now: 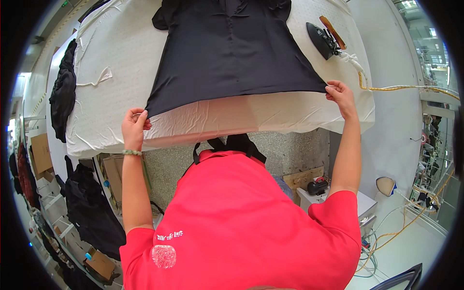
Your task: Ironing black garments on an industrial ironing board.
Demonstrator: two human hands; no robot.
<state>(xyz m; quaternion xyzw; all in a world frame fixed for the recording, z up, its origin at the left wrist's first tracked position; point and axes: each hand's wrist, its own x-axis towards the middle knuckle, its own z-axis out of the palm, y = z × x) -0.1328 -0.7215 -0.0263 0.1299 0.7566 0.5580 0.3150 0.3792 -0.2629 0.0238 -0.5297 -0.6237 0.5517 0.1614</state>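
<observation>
A black short-sleeved garment [227, 53] lies spread on the padded ironing table [116, 43], its hem toward me and its upper end cut off by the picture's top edge. My left hand [134, 126] pinches the hem's left corner between thumb and fingers. At the opposite corner my right hand [341, 96] has the hem in a similar pinch. Between both hands the hem is drawn out wide, curving slightly. An iron [323, 39] with a brown handle rests on the table's right side, beyond my right hand and apart from the garment.
The iron's wrapped hose and yellow cord [406, 88] run off rightward. Dark cloth [64, 92] hangs over the table's left edge, with more black garments [89, 208] below. A white fabric strap [99, 77] lies at left. Under the table's right side stands a small white cabinet [365, 205].
</observation>
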